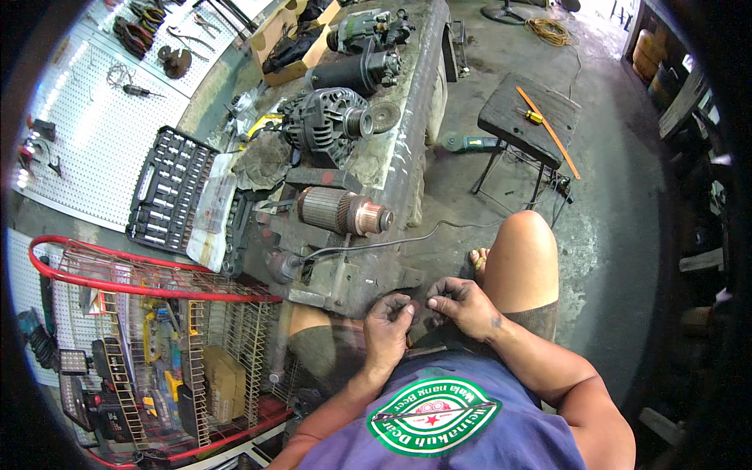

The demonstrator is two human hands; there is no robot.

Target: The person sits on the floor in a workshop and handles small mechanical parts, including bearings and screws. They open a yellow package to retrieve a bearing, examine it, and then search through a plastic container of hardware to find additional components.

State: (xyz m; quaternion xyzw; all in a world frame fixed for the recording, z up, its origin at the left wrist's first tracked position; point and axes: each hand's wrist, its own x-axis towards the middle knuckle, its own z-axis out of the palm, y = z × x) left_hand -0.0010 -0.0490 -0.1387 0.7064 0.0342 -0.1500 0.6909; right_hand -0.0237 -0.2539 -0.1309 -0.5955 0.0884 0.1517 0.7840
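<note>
My left hand (388, 329) and my right hand (464, 307) are close together over my lap, at the near edge of the workbench. The fingers of both are curled, thumb against forefinger. Something small and dark may be pinched between them, but it is too small to make out. Just beyond them is a metal bench vise (329, 276). Past the vise lies a motor armature (333, 210) with copper windings and a copper commutator. Farther along the bench sit an alternator (325, 121) with a grooved pulley and a black starter motor (352, 73).
At left stand a socket set (168, 188) in its case and a red-rimmed wire basket (157, 274) of tools. A cable (423, 233) crosses the bench edge. To the right, a stool (525, 117) bears an orange strip and a yellow screwdriver; a green grinder (471, 144) lies nearby.
</note>
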